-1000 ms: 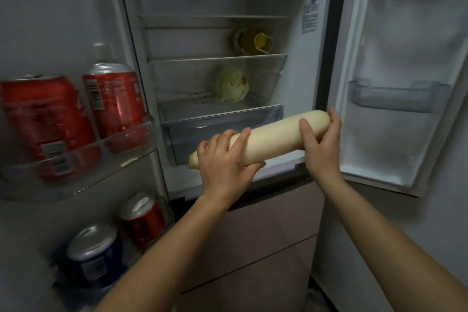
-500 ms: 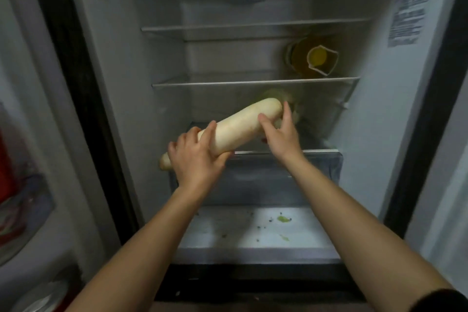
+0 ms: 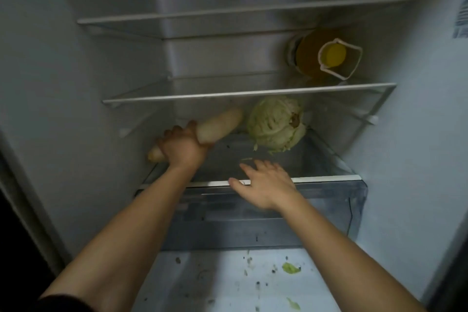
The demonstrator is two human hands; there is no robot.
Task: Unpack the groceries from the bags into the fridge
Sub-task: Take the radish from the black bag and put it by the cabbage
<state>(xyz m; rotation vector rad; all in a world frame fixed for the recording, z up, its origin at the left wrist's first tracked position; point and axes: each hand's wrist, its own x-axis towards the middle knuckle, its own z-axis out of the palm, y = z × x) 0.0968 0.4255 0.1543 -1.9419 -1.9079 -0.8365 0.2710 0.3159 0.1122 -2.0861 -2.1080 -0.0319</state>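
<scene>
Against the pale left wall of the open white fridge (image 3: 76, 83), the left hand (image 3: 181, 148) grips a long, creamy-white radish (image 3: 220, 124) round its middle, fingers wrapped over the top. The radish sits low in the bottom shelf space, under the middle glass shelf (image 3: 177, 97). It is slanted, with its narrow tip near the left wall at the front and its blunt end pointing back and right. That blunt end is just beside a round, pale green cabbage (image 3: 276, 125); I cannot tell whether they touch. Bare shelf lies in front of the cabbage, with a few leaf scraps.

The right hand (image 3: 266, 185) holds nothing, its fingers spread and relaxed over the shelf's white front edge, above the clear plastic drawer (image 3: 329, 210). Up on the middle shelf, at the right, lies an amber bottle with a yellow cap (image 3: 329, 56), near the right wall.
</scene>
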